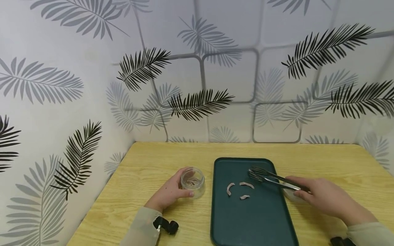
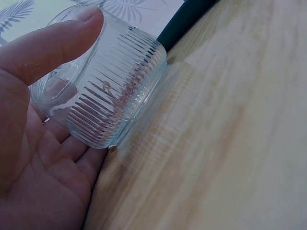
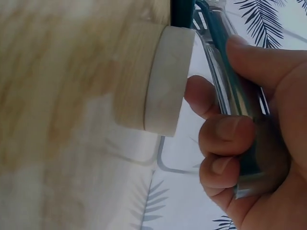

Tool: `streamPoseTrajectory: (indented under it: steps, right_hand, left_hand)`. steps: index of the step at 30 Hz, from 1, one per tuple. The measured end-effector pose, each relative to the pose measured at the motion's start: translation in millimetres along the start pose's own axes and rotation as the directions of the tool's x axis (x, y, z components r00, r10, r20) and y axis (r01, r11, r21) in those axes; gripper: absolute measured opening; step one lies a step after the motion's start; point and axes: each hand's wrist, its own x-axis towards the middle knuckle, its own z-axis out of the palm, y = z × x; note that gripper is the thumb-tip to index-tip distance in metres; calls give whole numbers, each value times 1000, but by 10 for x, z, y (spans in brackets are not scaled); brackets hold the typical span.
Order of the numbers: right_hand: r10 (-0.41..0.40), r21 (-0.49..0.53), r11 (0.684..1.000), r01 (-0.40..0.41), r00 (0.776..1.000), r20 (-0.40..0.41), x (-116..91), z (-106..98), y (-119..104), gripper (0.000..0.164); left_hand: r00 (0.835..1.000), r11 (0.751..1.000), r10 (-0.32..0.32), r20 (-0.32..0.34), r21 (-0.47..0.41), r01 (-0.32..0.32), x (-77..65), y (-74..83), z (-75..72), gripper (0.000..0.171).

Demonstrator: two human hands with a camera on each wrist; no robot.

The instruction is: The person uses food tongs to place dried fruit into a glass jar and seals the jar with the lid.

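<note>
My left hand holds a ribbed clear glass jar upright on the table, thumb on the near side and fingers behind. Pinkish-brown strips lie at the bottom of the jar. In my right hand is a pair of metal tongs, gripped by the handles, its slotted heads over the upper right of a dark green tray. Nothing shows between the heads. Three small pale pinkish strips lie on the tray: a curved one, a longer one and a short one.
A round white lid-like disc lies on the table right of the tray, partly under my right hand and the tongs. The wood-grain table ends at a leaf-patterned wall behind and at the left.
</note>
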Motion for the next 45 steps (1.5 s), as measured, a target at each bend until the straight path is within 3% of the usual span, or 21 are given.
streamPoseTrajectory:
  steps: [16, 24, 39, 45]
  right_hand:
    - [5, -97, 995, -6, 1000, -15, 31, 24, -90, 47]
    - [-38, -134, 991, 21, 992, -123, 27, 30, -151, 47]
    - [-120, -106, 989, 107, 986, -117, 200, -8, -475, 50]
    - [-200, -106, 977, 187, 971, -132, 288, -7, -680, 52]
  left_hand:
    - [1000, 1000, 6, 12, -14, -6, 3, -11, -12, 81]
    - [1000, 1000, 6, 13, -11, -6, 4, 34, 4, 83]
    - [1000, 1000, 4, 16, -21, -4, 14, 0, -12, 83]
    - [1000, 1000, 2, 16, -18, -2, 12, 4, -12, 83]
